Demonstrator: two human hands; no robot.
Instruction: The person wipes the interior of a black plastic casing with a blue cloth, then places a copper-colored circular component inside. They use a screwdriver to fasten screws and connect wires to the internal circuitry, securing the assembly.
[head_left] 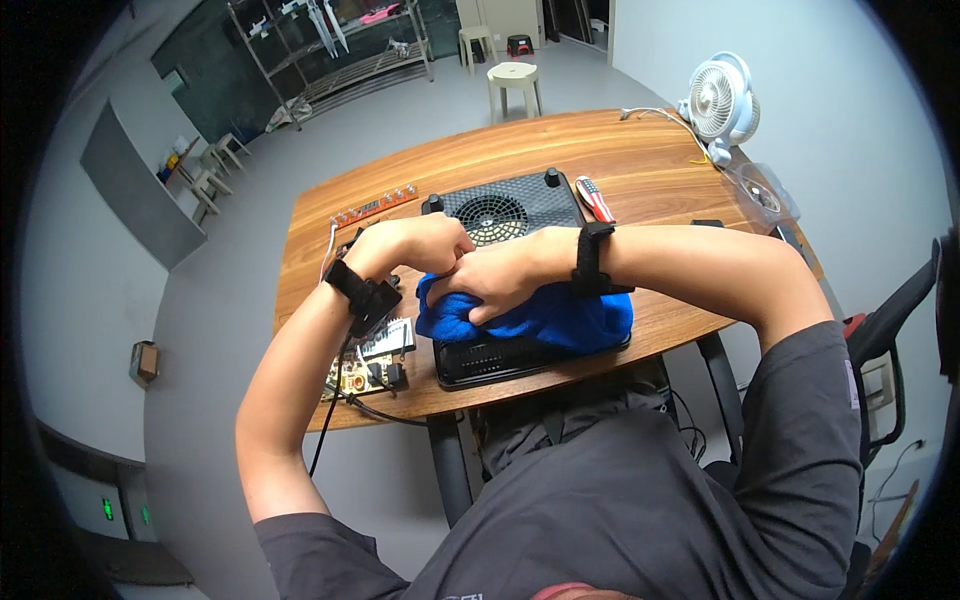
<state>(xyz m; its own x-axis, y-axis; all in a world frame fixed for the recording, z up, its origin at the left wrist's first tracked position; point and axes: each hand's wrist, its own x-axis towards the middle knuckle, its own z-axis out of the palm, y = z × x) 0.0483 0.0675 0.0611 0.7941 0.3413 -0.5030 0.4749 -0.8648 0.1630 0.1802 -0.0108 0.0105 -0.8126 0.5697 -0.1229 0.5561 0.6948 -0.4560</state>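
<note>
Blue cloth (570, 318): bunched on the near half of a black housing (552, 208), on the wooden table (580, 140). Clock centred on the cloth from here on. Right hand (498, 276) at ten o'clock, clenched on the bunched end, thumb pressed down. Left hand (432, 240) also at ten, curled in against the right; fingertips hidden, so cannot tell if pinching cloth or just touching.

Handling, judged by look: cloth light, soft, floppy, probably not slippery; hard to damage. Best grabbed by the thick bunch at nine or the loose fold at three. Housing likely stiff and rather smooth, heavier than the cloth; better held by its outer rims than by the round grille (490, 218) at eleven. Circuit board (365, 378) at eight looks fragile; better taken by the edges.

Labels: nothing legible on cloth or housing. Tiny pale mark at the grille hub, too small to read. Tool with flag-patterned handle (595, 198) at one, stars and stripes only, no readable lettering. Pale tag on the grey sleeve (808, 420) at four, unreadable. Green lit sign (107, 508) far off at eight, too small to make out.
</note>
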